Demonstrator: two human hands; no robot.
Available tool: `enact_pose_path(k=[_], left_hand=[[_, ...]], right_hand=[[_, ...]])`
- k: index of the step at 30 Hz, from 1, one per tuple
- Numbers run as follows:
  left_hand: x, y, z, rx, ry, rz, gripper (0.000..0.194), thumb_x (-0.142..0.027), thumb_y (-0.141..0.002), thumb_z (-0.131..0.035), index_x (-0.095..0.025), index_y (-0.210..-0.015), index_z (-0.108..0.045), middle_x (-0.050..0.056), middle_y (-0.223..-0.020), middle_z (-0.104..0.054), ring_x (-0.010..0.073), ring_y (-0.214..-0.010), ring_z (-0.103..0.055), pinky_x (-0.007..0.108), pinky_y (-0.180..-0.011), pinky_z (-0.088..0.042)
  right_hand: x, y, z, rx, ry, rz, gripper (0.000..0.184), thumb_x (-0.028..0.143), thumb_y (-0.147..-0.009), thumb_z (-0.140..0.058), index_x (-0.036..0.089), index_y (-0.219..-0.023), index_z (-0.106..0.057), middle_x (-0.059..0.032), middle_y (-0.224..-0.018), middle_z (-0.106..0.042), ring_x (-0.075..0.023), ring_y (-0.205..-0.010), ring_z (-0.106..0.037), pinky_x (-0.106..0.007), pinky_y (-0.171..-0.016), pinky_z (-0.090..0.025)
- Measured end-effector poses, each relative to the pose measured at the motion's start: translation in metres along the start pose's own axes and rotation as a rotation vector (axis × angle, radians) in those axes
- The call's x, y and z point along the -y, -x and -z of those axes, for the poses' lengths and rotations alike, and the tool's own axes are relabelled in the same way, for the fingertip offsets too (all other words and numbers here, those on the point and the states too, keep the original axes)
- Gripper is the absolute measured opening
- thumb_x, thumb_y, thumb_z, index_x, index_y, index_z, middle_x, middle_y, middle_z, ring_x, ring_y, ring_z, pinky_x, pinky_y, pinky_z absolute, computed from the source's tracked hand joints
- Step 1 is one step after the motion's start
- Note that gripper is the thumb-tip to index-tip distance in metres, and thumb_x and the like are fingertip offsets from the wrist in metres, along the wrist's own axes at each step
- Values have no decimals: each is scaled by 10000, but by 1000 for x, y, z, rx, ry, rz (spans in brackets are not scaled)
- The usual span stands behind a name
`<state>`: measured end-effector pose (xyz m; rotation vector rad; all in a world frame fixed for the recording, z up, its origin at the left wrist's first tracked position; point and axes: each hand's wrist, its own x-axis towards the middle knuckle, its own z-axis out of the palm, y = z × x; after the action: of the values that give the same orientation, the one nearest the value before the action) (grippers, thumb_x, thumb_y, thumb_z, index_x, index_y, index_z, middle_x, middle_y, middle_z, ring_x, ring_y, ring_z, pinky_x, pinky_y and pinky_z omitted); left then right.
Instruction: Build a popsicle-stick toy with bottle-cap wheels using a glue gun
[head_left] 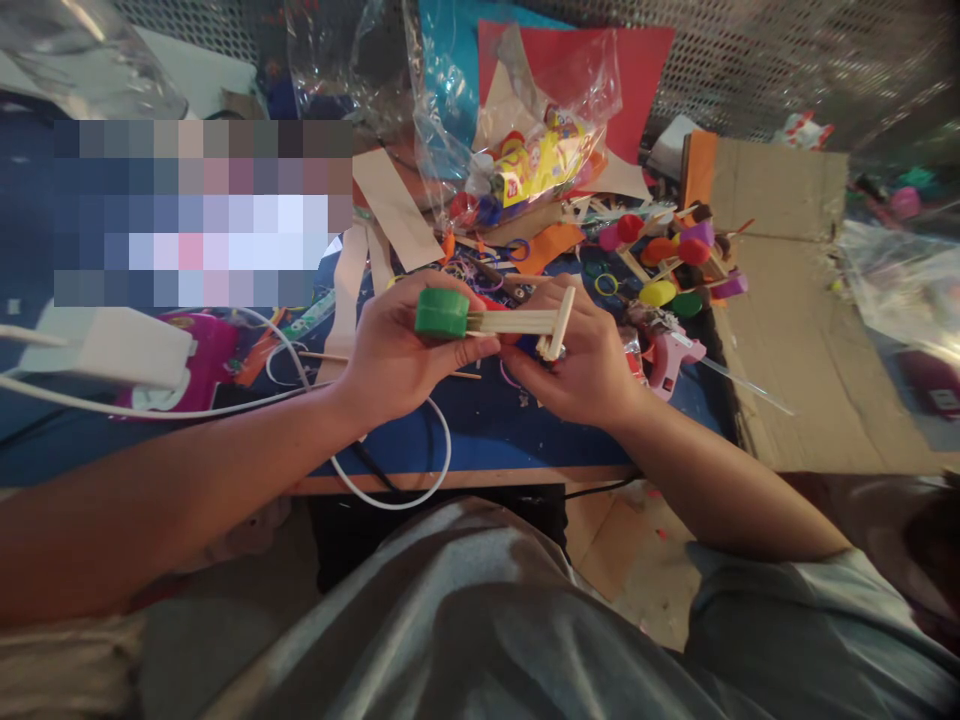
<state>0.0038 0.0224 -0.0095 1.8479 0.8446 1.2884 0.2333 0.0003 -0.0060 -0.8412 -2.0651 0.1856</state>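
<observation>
Between my hands, above the blue tabletop (480, 445), is a small craft piece of pale wooden sticks (514, 322) with a green bottle cap (441, 314) at its left end. A short crosswise stick (564, 312) forms its right end. My left hand (394, 350) is closed around the cap end, thumb along the underside. My right hand (592, 350) curls at the crosswise end with its fingers bent; the sticks partly hide its grip. Something red shows behind the sticks, too covered to name.
At right lie a pink glue gun (673, 362), stick pieces with coloured bottle caps (694, 250) and a cardboard sheet (795, 300). Behind is a clear plastic bag (600, 75). A white adapter (135, 350) and looping white cable (448, 450) are left and front.
</observation>
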Motion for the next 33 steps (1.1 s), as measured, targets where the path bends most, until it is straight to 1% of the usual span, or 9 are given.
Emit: enact_pose_path(k=[2, 5, 8, 11, 15, 19, 24, 28, 33], left_hand=[[1, 0, 0, -6, -2, 5, 309, -365, -817, -1014, -227, -947, -771, 10, -949, -821, 178, -831, -770, 319, -748, -648], [2, 1, -1, -27, 32, 68, 360, -431, -805, -1032, -240, -968, -774, 17, -953, -832, 196, -847, -780, 362, -800, -658], [-1, 2, -3, -27, 103, 102, 365, -411, -776, -1058, -256, -951, -778, 3, -930, -845, 193, -825, -784, 375, -809, -663], [-4, 2, -5, -9, 196, 111, 375, -385, -756, -1075, -260, -930, -767, -4, -944, -872, 195, -826, -812, 370, -799, -689], [-4, 3, -7, -10, 239, 107, 394, -374, -752, -1079, -249, -953, -764, 6, -943, -884, 206, -820, -834, 378, -787, -714], [-2, 5, -10, -32, 286, 76, 311, -338, -793, -1052, -247, -968, -812, 13, -948, -871, 207, -884, -838, 394, -855, -716], [-2, 5, -10, -26, 278, 105, 283, -310, -813, -1033, -229, -943, -796, 25, -954, -881, 206, -842, -834, 402, -837, -724], [-4, 5, -10, -23, 293, 155, 324, -301, -776, -1052, -224, -935, -780, 22, -945, -885, 201, -821, -831, 397, -829, -727], [-6, 5, -10, -18, 279, 180, 355, -371, -775, -1056, -219, -938, -781, 30, -945, -872, 214, -834, -831, 415, -835, -732]], right_hand=[[0, 0, 1, 12, -9, -2, 100, 204, -974, -725, 262, -926, -659, -35, -866, -715, -269, -943, -750, -493, -947, -619], [2, -1, 3, -7, 14, -16, 89, 218, -958, -753, 257, -958, -673, -33, -891, -749, -248, -903, -733, -457, -887, -603], [5, -1, 5, -43, 83, -22, 71, 248, -946, -768, 252, -999, -721, -48, -927, -785, -259, -929, -739, -455, -851, -586], [6, 1, 5, -71, 150, 5, 40, 244, -954, -768, 261, -989, -778, -45, -889, -788, -282, -973, -760, -481, -866, -581], [5, 2, 5, -84, 149, 71, 57, 230, -955, -783, 271, -941, -821, -13, -782, -755, -245, -841, -728, -483, -827, -566], [5, 2, 5, -104, 132, 101, 83, 215, -956, -776, 260, -950, -846, -17, -754, -745, -218, -774, -679, -447, -751, -544], [2, 0, 7, -80, 81, 103, 102, 207, -981, -758, 240, -978, -855, -14, -756, -753, -187, -711, -632, -444, -767, -550], [-1, -1, 9, -51, 45, 81, 130, 216, -993, -743, 246, -1003, -869, -10, -754, -753, -186, -717, -644, -428, -759, -547], [2, 1, 7, -50, 189, 90, 132, 217, -1002, -728, 235, -981, -858, -23, -759, -748, -211, -789, -664, -425, -782, -517]])
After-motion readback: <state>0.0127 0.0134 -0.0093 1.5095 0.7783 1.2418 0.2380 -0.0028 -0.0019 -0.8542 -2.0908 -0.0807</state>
